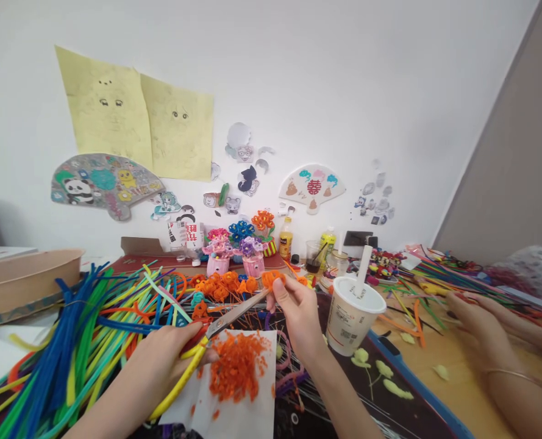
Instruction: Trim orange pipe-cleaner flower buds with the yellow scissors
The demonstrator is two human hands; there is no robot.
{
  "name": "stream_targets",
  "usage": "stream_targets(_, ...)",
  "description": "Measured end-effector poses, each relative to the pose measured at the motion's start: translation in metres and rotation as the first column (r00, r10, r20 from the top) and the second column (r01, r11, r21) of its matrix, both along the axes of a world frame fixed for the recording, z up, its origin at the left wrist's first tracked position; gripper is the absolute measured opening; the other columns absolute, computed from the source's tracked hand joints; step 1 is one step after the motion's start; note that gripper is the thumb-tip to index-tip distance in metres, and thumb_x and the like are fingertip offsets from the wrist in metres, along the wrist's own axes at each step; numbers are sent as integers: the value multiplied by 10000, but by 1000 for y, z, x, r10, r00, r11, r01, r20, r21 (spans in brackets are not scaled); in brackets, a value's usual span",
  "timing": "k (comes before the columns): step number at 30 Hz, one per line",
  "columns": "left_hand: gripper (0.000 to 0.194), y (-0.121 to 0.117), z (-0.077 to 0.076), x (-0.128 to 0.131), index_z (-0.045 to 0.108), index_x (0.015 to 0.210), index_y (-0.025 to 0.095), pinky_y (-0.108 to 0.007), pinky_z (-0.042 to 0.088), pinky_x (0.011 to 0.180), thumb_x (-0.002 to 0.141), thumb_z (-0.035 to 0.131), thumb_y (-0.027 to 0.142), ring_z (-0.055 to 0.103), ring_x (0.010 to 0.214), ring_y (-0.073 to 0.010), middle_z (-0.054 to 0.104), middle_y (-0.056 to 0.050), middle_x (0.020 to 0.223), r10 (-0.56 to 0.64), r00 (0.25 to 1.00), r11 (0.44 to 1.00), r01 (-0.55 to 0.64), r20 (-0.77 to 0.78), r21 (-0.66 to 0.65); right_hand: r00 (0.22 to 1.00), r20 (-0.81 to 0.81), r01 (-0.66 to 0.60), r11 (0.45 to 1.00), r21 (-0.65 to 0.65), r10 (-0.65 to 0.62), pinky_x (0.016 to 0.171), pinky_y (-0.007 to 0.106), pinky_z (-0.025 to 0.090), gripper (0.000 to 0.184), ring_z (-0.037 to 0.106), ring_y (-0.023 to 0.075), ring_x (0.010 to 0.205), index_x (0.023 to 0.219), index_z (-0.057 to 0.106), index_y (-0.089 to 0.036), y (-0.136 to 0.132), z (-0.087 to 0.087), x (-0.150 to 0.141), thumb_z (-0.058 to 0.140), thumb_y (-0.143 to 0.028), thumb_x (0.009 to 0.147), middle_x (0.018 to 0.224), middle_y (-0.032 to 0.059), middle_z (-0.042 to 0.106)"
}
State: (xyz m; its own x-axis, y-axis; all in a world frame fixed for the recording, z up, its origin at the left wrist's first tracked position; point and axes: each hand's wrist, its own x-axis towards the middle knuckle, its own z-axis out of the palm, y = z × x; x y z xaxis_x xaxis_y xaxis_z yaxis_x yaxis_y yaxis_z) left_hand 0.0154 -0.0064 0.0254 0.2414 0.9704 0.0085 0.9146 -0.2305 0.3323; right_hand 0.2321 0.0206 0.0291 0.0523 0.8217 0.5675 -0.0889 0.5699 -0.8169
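Observation:
My left hand (170,353) is closed around the yellow-and-red handles of a pair of scissors (236,314). The blades point up and to the right, their tips at an orange fuzzy-wire flower (271,280). My right hand (299,314) pinches that flower between thumb and fingers. Beneath the scissors, a pile of orange fuzz trimmings (234,369) lies on a sheet of white paper (266,414). More orange fuzzy flowers (225,285) are bunched just behind, their thin wire stems partly hidden.
To the left spreads a heap of coloured pipe cleaners (69,329) beside a tan tub (28,280). A paper cup with a straw (353,317) stands right of my right hand. Finished flower pots (252,259) line the back. Another person's hands (485,341) work at the right.

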Motion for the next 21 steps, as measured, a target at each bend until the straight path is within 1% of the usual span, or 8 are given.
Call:
stream_targets(2, 290, 0, 0, 0, 587, 746, 224, -257, 356, 590, 814, 369, 402, 646, 659, -239, 703, -66, 712, -10, 1000, 1000, 10, 10, -4, 1000, -7, -5, 1000, 3, 5, 538, 247, 403, 392, 496, 128, 541, 602, 562, -179, 0, 0, 0, 561, -455, 881, 553, -9, 532)
stream_targets(7, 308, -1, -1, 2, 545, 691, 232, -246, 316, 529, 827, 386, 457, 610, 544, -215, 636, -27, 570, 12, 1000, 999, -12, 13, -33, 1000, -23, 2, 1000, 19, -2, 542, 252, 407, 361, 495, 128, 548, 626, 572, -179, 1, -2, -1, 568, -435, 881, 577, -9, 530)
stream_targets(9, 300, -1, -3, 3, 516, 654, 236, -245, 307, 515, 825, 389, 447, 596, 519, -206, 615, -19, 548, 20, 1000, 999, -19, 12, -27, 999, -31, 22, 1000, 21, -21, 547, 253, 408, 348, 497, 128, 558, 636, 576, -179, 1, -2, -2, 570, -425, 882, 592, -9, 530)
stream_targets(11, 300, -1, -5, 3, 483, 623, 241, -246, 306, 510, 825, 387, 441, 585, 507, -201, 602, -17, 539, 22, 1000, 1000, -22, 13, 6, 998, -49, 46, 999, 13, -45, 556, 255, 411, 334, 497, 127, 564, 644, 581, -179, 0, -2, -3, 574, -413, 883, 595, -11, 530)
stream_targets(14, 317, -1, -3, 2, 470, 624, 246, -252, 323, 515, 830, 364, 461, 582, 494, -202, 604, -17, 529, 30, 999, 999, -30, 19, 20, 992, -113, 47, 999, -12, -48, 585, 261, 420, 298, 504, 130, 578, 667, 600, -181, 1, -2, -2, 595, -397, 873, 579, -17, 540)
stream_targets(16, 336, -1, 1, 1, 505, 654, 241, -262, 355, 542, 833, 341, 473, 621, 548, -223, 647, -40, 576, 41, 999, 999, -41, 13, 19, 984, -176, 22, 999, -43, -30, 606, 268, 424, 268, 519, 135, 599, 691, 625, -179, 3, -1, -1, 620, -390, 856, 586, -12, 565)
stream_targets(18, 331, -2, 3, 1, 546, 697, 236, -274, 390, 589, 824, 345, 466, 667, 665, -249, 703, -69, 689, 59, 998, 997, -60, 13, 45, 975, -224, -8, 997, -79, -10, 622, 277, 426, 248, 530, 142, 618, 708, 651, -173, 4, 0, 0, 646, -386, 836, 606, -1, 594)
stream_targets(21, 317, 0, -2, -2, 597, 801, 243, -294, 439, 658, 802, 377, 472, 691, 808, -269, 743, -75, 850, 87, 992, 993, -94, 91, 71, 964, -266, -50, 992, -117, 17, 646, 291, 435, 216, 544, 150, 637, 743, 677, -170, 5, 0, 2, 679, -377, 804, 637, 7, 625)
